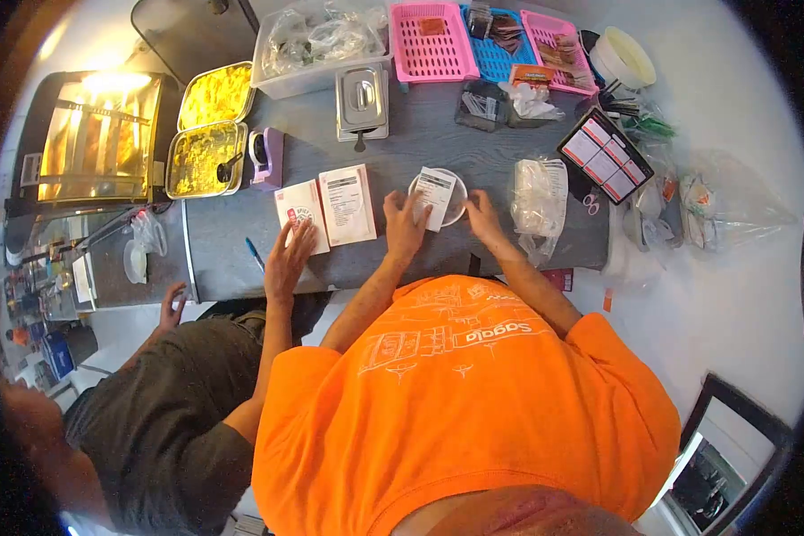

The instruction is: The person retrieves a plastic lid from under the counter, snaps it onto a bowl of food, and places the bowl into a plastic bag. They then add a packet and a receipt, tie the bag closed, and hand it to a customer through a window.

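Near the bench's (496, 161) front edge, the slip (435, 189) lay across the bowl (460, 204), its fixing unclear. My left hand (405, 230) spread its fingers on the slip; my right hand (485, 220) curled at the rim, grip unclear.

Food-packing counter | yellow food in metal trays (216, 96) | order slips (347, 195) | lidded steel container (362, 100)

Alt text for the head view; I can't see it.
The left hand has its fingers on a printed slip that overlaps a round white container, with the right hand at the rim, on a dark table. Left of them, a co-worker's hand touches a paper packet beside a labelled one.
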A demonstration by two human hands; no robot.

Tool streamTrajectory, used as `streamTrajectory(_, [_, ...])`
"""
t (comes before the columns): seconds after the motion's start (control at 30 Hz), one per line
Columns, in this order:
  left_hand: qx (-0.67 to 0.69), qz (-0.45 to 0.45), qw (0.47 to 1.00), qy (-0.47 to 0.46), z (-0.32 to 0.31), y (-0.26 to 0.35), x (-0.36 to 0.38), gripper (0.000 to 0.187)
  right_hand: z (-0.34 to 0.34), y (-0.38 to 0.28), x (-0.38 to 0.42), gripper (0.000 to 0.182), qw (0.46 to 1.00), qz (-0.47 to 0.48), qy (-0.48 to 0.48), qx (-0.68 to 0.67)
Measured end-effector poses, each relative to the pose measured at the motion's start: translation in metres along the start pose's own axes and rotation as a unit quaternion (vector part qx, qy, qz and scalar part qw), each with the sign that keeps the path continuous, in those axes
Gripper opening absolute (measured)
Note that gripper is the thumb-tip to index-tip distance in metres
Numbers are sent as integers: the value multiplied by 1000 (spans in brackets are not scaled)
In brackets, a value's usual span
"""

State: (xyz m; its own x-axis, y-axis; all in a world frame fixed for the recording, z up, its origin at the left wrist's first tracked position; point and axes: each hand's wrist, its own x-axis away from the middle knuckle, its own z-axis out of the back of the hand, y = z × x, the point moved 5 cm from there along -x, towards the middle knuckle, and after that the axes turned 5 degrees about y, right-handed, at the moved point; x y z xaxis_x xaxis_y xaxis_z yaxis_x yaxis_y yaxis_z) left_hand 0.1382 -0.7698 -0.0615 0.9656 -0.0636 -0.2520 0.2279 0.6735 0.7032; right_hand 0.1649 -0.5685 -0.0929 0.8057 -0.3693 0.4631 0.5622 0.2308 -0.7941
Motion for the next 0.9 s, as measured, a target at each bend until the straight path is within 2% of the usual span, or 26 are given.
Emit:
streamTrajectory(0.03, [-28, -51, 998, -23, -3, -3, 4, 36, 3, -8, 2, 57, 995, 55, 45, 68])
streamTrajectory(0.07, [26, -32, 998, -41, -4, -5, 5, 33, 7, -20, 4, 58, 970, 160, 125, 135])
streamTrajectory(0.13, [130, 9, 990, -62, -7, -7, 4, 28, 1, -53, 14, 62, 854, 370, 268, 251])
streamTrajectory(0.17, [117, -8, 991, -63, -8, -8, 4, 27, -2, -91, 27, 50, 834, 426, 273, 220])
streamTrajectory(0.2, [132, -10, 990, -46, -10, -13, 9, 27, -22, -111, 26, 44, 881, 412, 173, 155])
streamTrajectory(0.23, [160, 16, 983, -84, -10, -16, 11, 36, -49, -127, 28, 39, 914, 389, 66, 92])
streamTrajectory(0.27, [205, -2, 977, -60, -7, -15, 8, 41, -77, -144, 33, 33, 933, 356, -40, 33])
streamTrajectory(0.3, [251, -24, 967, -37, -6, -13, 4, 47, -110, -172, 48, 20, 922, 365, -127, -11])
streamTrajectory(0.33, [209, -62, 975, -51, -12, -19, 5, 50, -144, -192, 54, 18, 898, 390, -204, -3])
streamTrajectory(0.37, [167, -100, 978, -68, -24, -31, 12, 52, -181, -202, 57, 16, 880, 409, -240, -26])
streamTrajectory(0.43, [301, -26, 950, -84, -44, -50, 19, 54, -258, -215, 41, 22, 904, 317, -279, -70])
streamTrajectory(0.47, [306, -16, 948, -85, -44, -54, 19, 53, -282, -227, 39, 26, 914, 343, -217, 16])
streamTrajectory(0.53, [295, 7, 951, -95, -38, -55, 21, 51, -319, -249, 32, 36, 901, 385, -78, 182])
streamTrajectory(0.57, [278, 11, 955, -103, -38, -55, 21, 50, -347, -241, 16, 47, 900, 340, -104, 253])
streamTrajectory(0.67, [229, 31, 964, -133, -33, -55, 24, 47, -391, -227, -14, 47, 889, 352, -74, 284])
streamTrajectory(0.7, [216, 43, 965, -145, -32, -53, 24, 46, -389, -232, -16, 40, 886, 372, -51, 271])
streamTrajectory(0.8, [162, 92, 958, -216, -29, -48, 20, 43, -391, -230, -48, 34, 902, 354, -39, 244])
streamTrajectory(0.83, [142, 108, 953, -247, -25, -48, 16, 42, -382, -221, -88, 29, 956, 259, -62, 121])
streamTrajectory(0.9, [106, 106, 953, -262, -13, -39, 11, 40, -379, -219, -133, 32, 936, 299, -60, 177])
